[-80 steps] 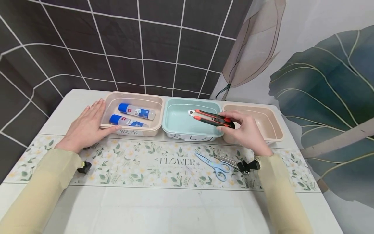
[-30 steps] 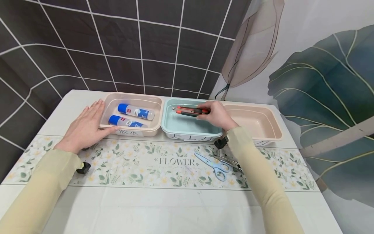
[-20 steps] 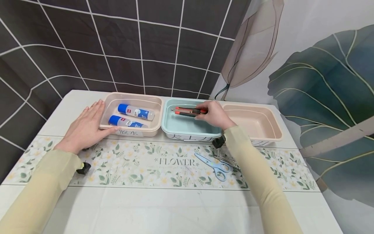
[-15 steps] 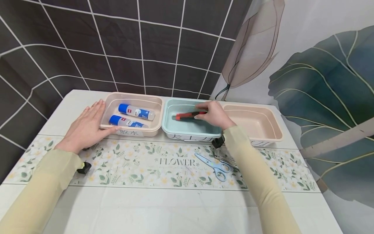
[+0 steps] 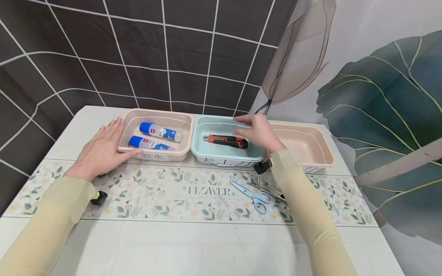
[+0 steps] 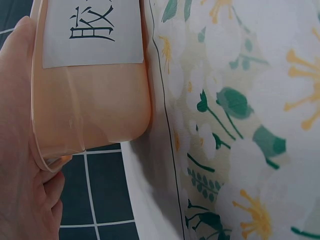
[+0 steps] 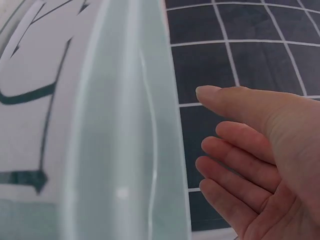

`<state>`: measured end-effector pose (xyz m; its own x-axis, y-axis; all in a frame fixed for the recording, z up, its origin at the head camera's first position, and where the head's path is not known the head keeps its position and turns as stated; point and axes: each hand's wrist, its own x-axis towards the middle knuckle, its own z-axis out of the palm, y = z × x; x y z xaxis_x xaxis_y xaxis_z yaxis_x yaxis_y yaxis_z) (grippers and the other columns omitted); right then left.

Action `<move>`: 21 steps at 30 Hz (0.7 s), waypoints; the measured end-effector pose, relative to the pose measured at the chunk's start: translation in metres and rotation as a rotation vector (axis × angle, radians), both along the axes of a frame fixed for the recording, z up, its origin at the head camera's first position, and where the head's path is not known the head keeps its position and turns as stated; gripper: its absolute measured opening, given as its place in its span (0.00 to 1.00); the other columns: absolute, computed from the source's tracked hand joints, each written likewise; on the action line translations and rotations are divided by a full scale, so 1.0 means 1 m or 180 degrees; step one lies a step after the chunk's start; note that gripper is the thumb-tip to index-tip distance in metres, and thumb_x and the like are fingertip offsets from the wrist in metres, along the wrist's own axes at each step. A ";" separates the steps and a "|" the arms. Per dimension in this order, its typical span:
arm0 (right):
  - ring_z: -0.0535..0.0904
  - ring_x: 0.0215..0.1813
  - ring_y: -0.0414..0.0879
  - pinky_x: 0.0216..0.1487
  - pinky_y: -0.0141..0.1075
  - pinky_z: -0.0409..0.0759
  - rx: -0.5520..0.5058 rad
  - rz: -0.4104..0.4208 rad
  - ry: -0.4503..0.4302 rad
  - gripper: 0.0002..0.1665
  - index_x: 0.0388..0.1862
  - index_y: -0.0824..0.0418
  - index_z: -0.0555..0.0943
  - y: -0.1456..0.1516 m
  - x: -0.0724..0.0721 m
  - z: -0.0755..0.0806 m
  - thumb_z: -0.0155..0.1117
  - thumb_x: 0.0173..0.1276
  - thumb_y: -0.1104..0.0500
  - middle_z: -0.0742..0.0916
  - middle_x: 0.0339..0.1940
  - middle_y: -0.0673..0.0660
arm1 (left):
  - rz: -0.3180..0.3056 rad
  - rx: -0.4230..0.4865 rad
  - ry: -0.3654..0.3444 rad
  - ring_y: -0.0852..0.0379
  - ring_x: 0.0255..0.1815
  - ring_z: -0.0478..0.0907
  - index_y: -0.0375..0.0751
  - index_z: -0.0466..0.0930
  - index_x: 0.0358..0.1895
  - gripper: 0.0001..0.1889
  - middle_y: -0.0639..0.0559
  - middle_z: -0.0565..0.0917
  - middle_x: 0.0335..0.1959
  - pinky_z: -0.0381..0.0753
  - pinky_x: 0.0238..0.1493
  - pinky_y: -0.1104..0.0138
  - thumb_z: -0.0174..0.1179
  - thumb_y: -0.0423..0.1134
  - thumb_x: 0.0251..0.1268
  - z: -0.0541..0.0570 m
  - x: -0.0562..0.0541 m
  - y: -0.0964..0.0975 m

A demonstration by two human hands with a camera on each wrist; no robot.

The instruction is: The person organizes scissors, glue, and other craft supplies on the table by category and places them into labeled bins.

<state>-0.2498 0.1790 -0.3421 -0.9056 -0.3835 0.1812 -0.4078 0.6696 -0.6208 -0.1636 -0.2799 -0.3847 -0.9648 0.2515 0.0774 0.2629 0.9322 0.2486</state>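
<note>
A red-and-black utility knife [image 5: 228, 141] lies in the light blue bin [image 5: 203, 151], its tip towards the left. Over the right end of that bin hovers my right hand [image 5: 259, 132], with nothing in it; the right wrist view shows its thumb apart from the fingers [image 7: 235, 175]. My left hand [image 5: 103, 147] rests along the left end of the left peach bin [image 5: 179, 155], straight fingers beside the rim and thumb across the front corner. Two blue-capped glue bottles, one behind [image 5: 161, 132] and one in front [image 5: 150, 143], lie inside that bin.
A second peach bin [image 5: 322, 147] stands at the right of the row. In front lie pale blue scissors [image 5: 253, 196] and a metal utility knife [image 5: 271, 190], partly hidden by my right sleeve [image 5: 310, 207]. A dark grid-patterned curtain [image 5: 138, 50] hangs behind the table.
My right hand carried the red-and-black utility knife left into the blue bin, let it go there, and drew back slightly up and right. My left hand has stayed put.
</note>
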 end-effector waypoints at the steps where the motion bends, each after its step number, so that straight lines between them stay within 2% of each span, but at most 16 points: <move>1: 0.82 0.60 0.54 0.62 0.50 0.79 -0.0020 -0.0009 0.0000 0.25 0.59 0.63 0.86 0.001 0.002 0.002 0.78 0.63 0.58 0.88 0.56 0.59 | -0.0002 -0.0001 0.0001 0.37 0.82 0.37 0.28 0.36 0.81 0.58 0.32 0.40 0.82 0.27 0.79 0.55 0.51 0.71 0.69 0.000 0.000 0.000; 11: 0.80 0.63 0.49 0.65 0.44 0.77 -0.0254 -0.0005 0.0016 0.28 0.62 0.58 0.85 0.014 0.024 0.020 0.78 0.64 0.52 0.86 0.59 0.53 | -0.0001 -0.0010 0.0009 0.37 0.82 0.38 0.28 0.36 0.81 0.57 0.32 0.40 0.82 0.27 0.79 0.55 0.51 0.71 0.69 -0.001 0.000 0.000; 21: 0.78 0.65 0.47 0.69 0.48 0.73 -0.0399 0.0040 -0.0013 0.31 0.62 0.59 0.84 0.027 0.045 0.030 0.78 0.63 0.47 0.86 0.59 0.55 | 0.0017 -0.0020 -0.0017 0.37 0.82 0.37 0.29 0.35 0.81 0.57 0.33 0.40 0.82 0.26 0.79 0.55 0.50 0.71 0.69 -0.001 0.000 0.000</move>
